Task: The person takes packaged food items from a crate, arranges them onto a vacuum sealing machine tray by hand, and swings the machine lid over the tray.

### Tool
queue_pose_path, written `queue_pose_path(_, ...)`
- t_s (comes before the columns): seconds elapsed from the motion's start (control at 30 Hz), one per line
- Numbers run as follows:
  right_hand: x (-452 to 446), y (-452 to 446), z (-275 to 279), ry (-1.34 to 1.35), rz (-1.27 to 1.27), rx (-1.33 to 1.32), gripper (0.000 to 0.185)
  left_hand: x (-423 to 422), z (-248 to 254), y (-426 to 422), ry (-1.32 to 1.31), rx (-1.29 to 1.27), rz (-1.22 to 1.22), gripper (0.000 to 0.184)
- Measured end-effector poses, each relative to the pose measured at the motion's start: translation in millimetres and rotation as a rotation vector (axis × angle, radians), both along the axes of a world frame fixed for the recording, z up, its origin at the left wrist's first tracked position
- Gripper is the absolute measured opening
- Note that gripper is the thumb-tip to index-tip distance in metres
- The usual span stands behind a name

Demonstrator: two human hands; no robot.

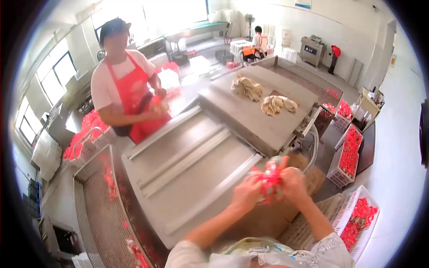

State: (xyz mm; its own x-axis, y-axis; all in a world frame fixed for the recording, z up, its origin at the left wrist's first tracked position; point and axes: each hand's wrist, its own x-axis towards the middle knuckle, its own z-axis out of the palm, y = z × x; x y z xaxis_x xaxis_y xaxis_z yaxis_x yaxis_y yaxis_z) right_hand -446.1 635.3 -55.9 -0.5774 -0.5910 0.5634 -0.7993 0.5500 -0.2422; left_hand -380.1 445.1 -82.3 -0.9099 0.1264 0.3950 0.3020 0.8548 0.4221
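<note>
In the head view, my left hand [247, 193] and my right hand [293, 184] are raised in front of me, just beyond the near right corner of the metal table. Between them is a bunch of shiny red packets [271, 178] with some pale parts showing. The fingers of both hands are closed around it from either side. Blur hides the exact kind of the packets and how the fingertips sit. Below my hands lies a brown cardboard box [268, 221], partly covered by my forearms.
A co-worker in a red apron [132, 80] stands across the metal table [178, 178]. Two heaps of beige gloves [278, 105] lie on the raised metal top [250, 117]. White crates [374, 214] of red packets stand right; a mesh conveyor [96, 210] runs left. Another person [259, 41] sits far back.
</note>
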Motion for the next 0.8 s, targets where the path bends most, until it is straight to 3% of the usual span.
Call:
queue_pose_path(0.03, -12, -30, -11, -0.011, 0.082, -0.048, 0.012, 2, -2, -27, 0.012, 0.06, 0.022, 0.022)
queue_pose_path(0.07, -25, -59, -24, -0.016, 0.167, -0.099, 0.014, -2, -48, -53, 0.029, 0.02, 0.032, 0.022)
queue_pose_path(0.13, -44, -109, -56, 0.003, 0.212, 0.0, 0.016, -8, -45, -99, 0.045, 0.017, 0.107, 0.027)
queue_pose_path(0.17, -40, -134, -44, 0.009, 0.207, -0.035, 0.019, 11, -8, -112, 0.019, 0.06, 0.169, 0.032)
queue_pose_path(0.23, -37, -176, -30, -0.039, 0.307, -0.142, 0.025, 9, -17, -136, -0.192, -0.022, 0.361, 0.043)
queue_pose_path(0.33, -59, -217, -49, -0.105, 0.398, -0.209, 0.028, -1, -33, -170, 0.075, -0.127, 0.414, 0.021)
queue_pose_path(0.47, -81, -246, -73, -0.335, 0.472, -0.192, 0.027, -8, -41, -188, -0.055, -0.095, 0.468, 0.023)
queue_pose_path(0.63, -133, -266, -128, -0.367, 0.587, 0.09, 0.029, -36, -97, -207, -0.322, -0.04, 0.576, 0.028)
queue_pose_path(0.8, -163, -264, -153, -0.476, 0.692, 0.304, 0.033, -57, -87, -200, -0.272, 0.047, 0.539, 0.034)
